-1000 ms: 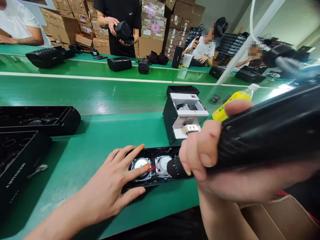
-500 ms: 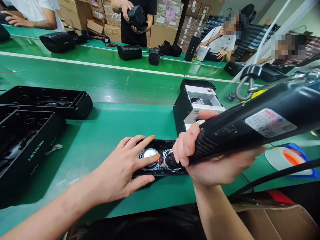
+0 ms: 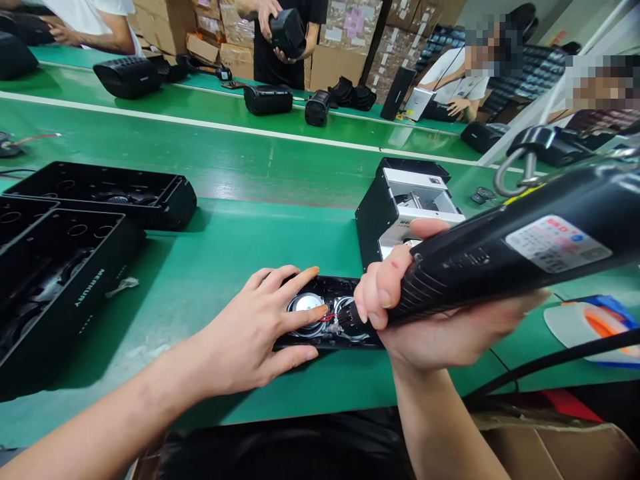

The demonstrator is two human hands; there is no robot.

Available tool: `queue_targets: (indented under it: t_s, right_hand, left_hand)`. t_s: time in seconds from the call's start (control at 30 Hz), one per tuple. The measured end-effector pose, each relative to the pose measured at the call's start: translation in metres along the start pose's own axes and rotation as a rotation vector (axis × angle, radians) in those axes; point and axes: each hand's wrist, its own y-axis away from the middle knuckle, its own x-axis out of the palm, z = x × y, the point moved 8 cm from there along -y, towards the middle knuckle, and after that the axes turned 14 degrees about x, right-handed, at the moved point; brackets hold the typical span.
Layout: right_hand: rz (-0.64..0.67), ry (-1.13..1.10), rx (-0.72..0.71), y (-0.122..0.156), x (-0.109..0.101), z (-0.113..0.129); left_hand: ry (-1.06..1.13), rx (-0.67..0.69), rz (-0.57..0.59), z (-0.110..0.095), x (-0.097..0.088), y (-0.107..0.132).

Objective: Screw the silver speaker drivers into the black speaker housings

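A narrow black speaker panel (image 3: pixel 320 343) lies on the green bench, carrying two round speaker drivers (image 3: pixel 309 304) with thin red wires between them. Over its left part spreads my left hand (image 3: pixel 255 327), its index finger by the wires and its thumb along the near side. My right hand (image 3: pixel 430 327) is wrapped round a black electric screwdriver (image 3: pixel 500 260) with a white label. The screwdriver slants down to the right driver; its tip and any screw are hidden from view.
Open black speaker housings (image 3: pixel 125 193) stand at the left. Behind the panel is a black-and-silver screw feeder (image 3: pixel 410 200). A tape roll (image 3: pixel 570 333) and black cable (image 3: pixel 555 360) lie at right. Across the bench, a person holds a black speaker (image 3: pixel 287 33); other people sit nearby.
The view has swung slightly left, so most things appear farther right. Both hands and the screwdriver keep about the same place over the speaker panel.
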Motion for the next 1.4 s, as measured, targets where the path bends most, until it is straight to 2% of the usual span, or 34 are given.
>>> queue_targets:
  t_s: [0.37,0.53,0.7,1.0,1.2,1.3,1.4]
  right_hand:
    - [0.005,-0.003,-0.006,0.0,-0.001,-0.009]
    - [0.014,-0.069,0.073,0.006,0.004,-0.013]
    - [0.02,-0.054,0.094,0.013,0.009,-0.012]
    - [0.083,-0.041,0.127,0.018,0.008,-0.025]
    - [0.11,-0.065,0.147,0.02,0.012,-0.03]
    - [0.089,-0.048,0.141,0.018,0.013,-0.026]
    - [0.043,-0.027,0.096,0.012,0.008,0.002]
  left_hand:
    - [-0.001,0.01,-0.001,-0.002,-0.001,-0.001]
    - [-0.018,0.002,0.016,0.0,0.001,0.001]
    - [-0.015,0.012,0.032,0.001,0.004,0.001]
    - [0.001,-0.001,-0.048,0.0,0.005,0.003]
    - [-0.016,-0.004,-0.044,-0.001,0.003,0.003]
    - [-0.024,-0.019,-0.041,-0.002,0.003,0.003]
    - [-0.028,-0.033,-0.038,-0.006,0.006,0.003]
